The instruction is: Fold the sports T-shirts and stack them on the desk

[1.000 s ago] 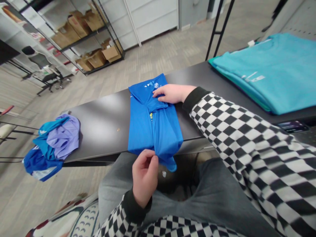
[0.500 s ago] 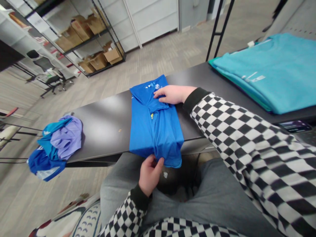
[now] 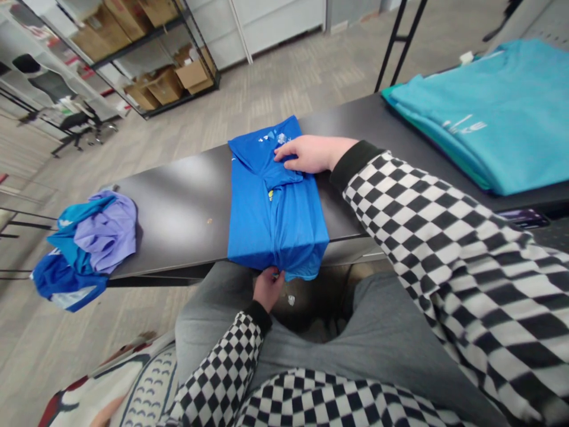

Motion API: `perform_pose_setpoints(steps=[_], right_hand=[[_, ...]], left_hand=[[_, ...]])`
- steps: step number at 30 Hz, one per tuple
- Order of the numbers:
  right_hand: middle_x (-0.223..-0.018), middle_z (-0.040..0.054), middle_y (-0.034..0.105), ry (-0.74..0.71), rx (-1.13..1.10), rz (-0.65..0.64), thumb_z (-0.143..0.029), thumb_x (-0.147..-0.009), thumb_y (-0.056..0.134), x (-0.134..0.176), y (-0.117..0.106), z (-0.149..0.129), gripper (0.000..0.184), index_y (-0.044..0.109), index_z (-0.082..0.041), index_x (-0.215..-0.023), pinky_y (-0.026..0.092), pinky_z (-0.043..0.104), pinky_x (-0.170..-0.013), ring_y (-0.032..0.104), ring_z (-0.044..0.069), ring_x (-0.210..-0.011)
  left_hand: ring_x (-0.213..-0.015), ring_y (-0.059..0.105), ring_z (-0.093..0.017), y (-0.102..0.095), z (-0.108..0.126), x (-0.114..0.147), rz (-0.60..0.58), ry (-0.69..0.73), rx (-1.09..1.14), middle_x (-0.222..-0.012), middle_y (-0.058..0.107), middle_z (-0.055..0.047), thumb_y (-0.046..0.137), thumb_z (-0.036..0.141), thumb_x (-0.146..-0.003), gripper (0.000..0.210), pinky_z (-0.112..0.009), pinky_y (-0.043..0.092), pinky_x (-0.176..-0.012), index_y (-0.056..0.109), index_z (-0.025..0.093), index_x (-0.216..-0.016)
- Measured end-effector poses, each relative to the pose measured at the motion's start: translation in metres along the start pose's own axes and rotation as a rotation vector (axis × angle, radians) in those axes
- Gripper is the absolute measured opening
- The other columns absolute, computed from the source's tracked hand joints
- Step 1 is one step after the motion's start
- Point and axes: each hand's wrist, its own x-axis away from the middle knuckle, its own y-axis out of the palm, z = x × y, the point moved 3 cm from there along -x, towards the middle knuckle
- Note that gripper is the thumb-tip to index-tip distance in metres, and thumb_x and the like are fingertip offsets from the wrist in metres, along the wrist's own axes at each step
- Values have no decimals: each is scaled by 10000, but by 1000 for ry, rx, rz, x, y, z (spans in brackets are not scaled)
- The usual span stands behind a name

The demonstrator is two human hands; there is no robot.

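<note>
A blue shirt point(image 3: 251, 219) lies partly folded across the dark bench, its upper part turned over with a white print showing and its lower end hanging past the near edge. On the folded upper part rests my right hand point(image 3: 304, 154), fingers stretched out and lightly pressing the cloth. My left hand point(image 3: 269, 288) is at the hanging hem below the edge, its fingertips pinching the fabric. Part of those fingers is hidden by the cloth.
Crumpled purple, teal and blue clothes point(image 3: 106, 234) hang over the bench's left end. A stack of folded turquoise shirts point(image 3: 498, 118) lies on the right. Behind the dark bench point(image 3: 178, 207) stands a shelf with cardboard boxes point(image 3: 164, 86). Someone's patterned clothing point(image 3: 146, 388) shows at lower left.
My left hand has gone from a looser hold to a pinch at the hem, tucked closer under the cloth. My right hand stays on the fold. The view has shifted slightly.
</note>
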Motion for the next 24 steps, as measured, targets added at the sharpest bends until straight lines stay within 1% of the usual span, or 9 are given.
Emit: perform_pose_setpoints(steps=[4, 9, 11, 14, 17, 19, 21, 22, 24], right_hand=[[-1554, -23, 754, 5, -3, -4, -491, -978, 806, 1, -2, -1, 535, 814, -325, -1486, 444, 478, -1349, 642, 373, -1514], [-1560, 25, 750, 13, -8, 15, -511, -989, 807, 6, -7, -5, 528, 829, -278, -1462, 425, 524, -1371, 640, 403, -1513], [-1567, 54, 745, 23, -6, 51, -502, -1003, 793, 11, -11, -8, 526, 824, -255, -1466, 401, 556, -1387, 619, 418, -1534], [-1588, 91, 726, 36, 3, 180, -499, -1024, 768, 24, -19, -19, 550, 782, -253, -1515, 362, 610, -1403, 561, 426, -1590], [-1601, 113, 710, 56, 21, 349, -511, -1036, 753, 47, -25, -38, 578, 726, -277, -1564, 327, 666, -1405, 547, 417, -1604], [-1589, 120, 716, 85, 38, 439, -509, -1054, 711, 68, -25, -55, 556, 714, -274, -1558, 310, 689, -1402, 564, 405, -1592], [-1541, 124, 745, 119, 46, 503, -495, -1069, 652, 95, -22, -74, 500, 742, -257, -1500, 316, 687, -1399, 600, 395, -1562], [-1501, 125, 768, 140, 39, 533, -490, -1069, 627, 112, -19, -84, 469, 766, -254, -1451, 342, 676, -1391, 630, 392, -1532], [-1387, 121, 818, 200, -19, 593, -500, -1059, 602, 149, -11, -105, 412, 813, -278, -1334, 454, 644, -1337, 714, 386, -1429]], left_hand=[[-581, 611, -166, 11, -7, -5, 27, -23, 22, -675, 694, -20, 727, 541, -974, 366, -278, 423, -594, 754, 181, -917], [-693, 706, -194, 10, -3, -3, 101, -38, 2, -886, 815, -79, 696, 541, -1004, 387, -301, 500, -677, 820, 174, -987], [-728, 718, -203, 9, 0, -3, 120, -45, -13, -895, 822, -82, 681, 550, -1016, 403, -305, 499, -698, 832, 177, -993], [-773, 721, -210, 9, 4, -4, 121, -41, -36, -866, 816, -77, 680, 573, -1018, 420, -306, 476, -721, 823, 192, -917], [-773, 707, -217, 10, 5, -4, 73, -32, -54, -797, 786, -62, 736, 618, -968, 440, -311, 448, -714, 780, 214, -797], [-751, 698, -223, 8, 2, -2, 11, -30, -63, -739, 756, -46, 835, 610, -874, 421, -313, 439, -704, 742, 229, -720], [-732, 699, -235, -1, -4, 2, -44, -41, -74, -680, 719, -32, 931, 544, -756, 395, -318, 446, -703, 702, 238, -657], [-731, 707, -246, -8, -8, 4, -61, -53, -79, -660, 705, -30, 957, 501, -710, 382, -323, 458, -707, 687, 240, -641], [-762, 737, -273, -26, -15, 7, -68, -73, -81, -671, 713, -37, 962, 439, -675, 338, -332, 494, -728, 691, 237, -674]])
